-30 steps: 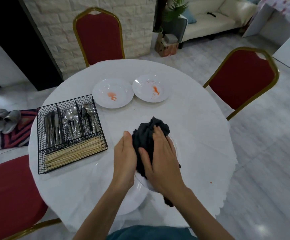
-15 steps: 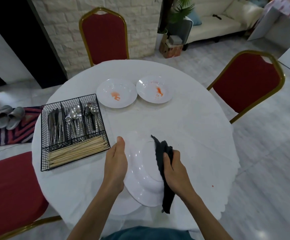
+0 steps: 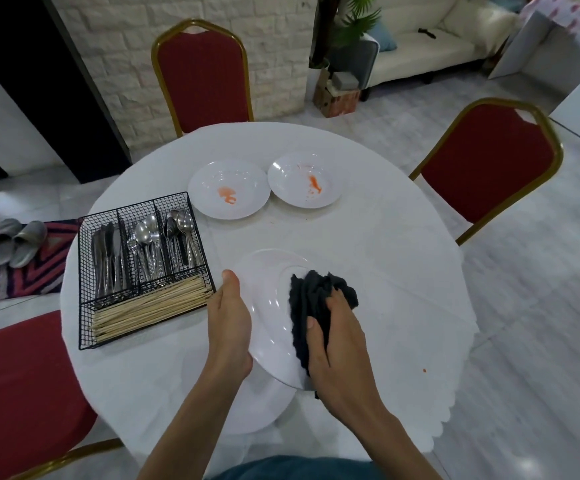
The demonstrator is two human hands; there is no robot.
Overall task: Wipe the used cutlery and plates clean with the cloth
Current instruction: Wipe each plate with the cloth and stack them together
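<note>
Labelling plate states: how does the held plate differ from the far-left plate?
Pose: held plate tilted, gripped by the left hand; far-left plate flat on the table. State: held plate shows no stain, cloth pressed on it; far-left plate has an orange smear. Both white, round.

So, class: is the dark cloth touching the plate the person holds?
Touching: the head view shows the right hand pressing the cloth against the held plate.
</note>
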